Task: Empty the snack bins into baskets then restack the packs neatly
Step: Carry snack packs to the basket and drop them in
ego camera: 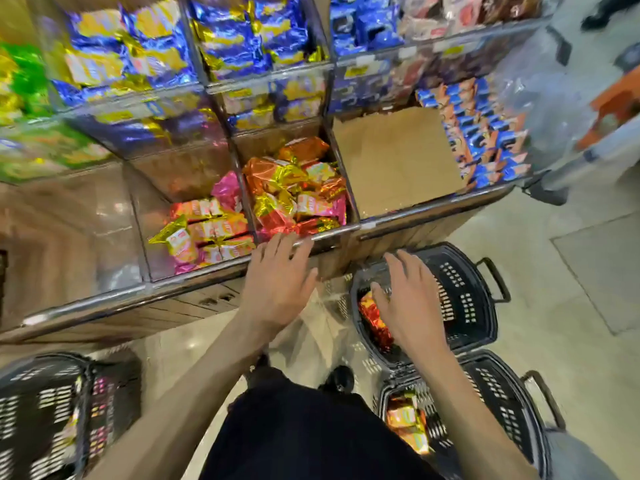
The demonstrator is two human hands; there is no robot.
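Orange, gold and pink snack packs (298, 188) fill the middle bottom bin of a clear-walled rack. Beside it on the left, a bin holds pink and yellow packs (207, 230). My left hand (277, 285) hovers open just in front of the bin's metal front rail (325, 235), fingers spread, holding nothing. My right hand (408, 299) is open over a black basket (464, 299) on the floor, above a red-orange pack (374, 322) lying inside. A second black basket (502, 403) nearer me holds orange packs (408, 424).
The right bottom bin shows a bare cardboard base (394, 161) with blue packs (485, 133) at its far side. Upper bins hold blue and yellow packs (242, 39). Another black basket (52, 417) sits at lower left. Tiled floor (554, 271) lies right.
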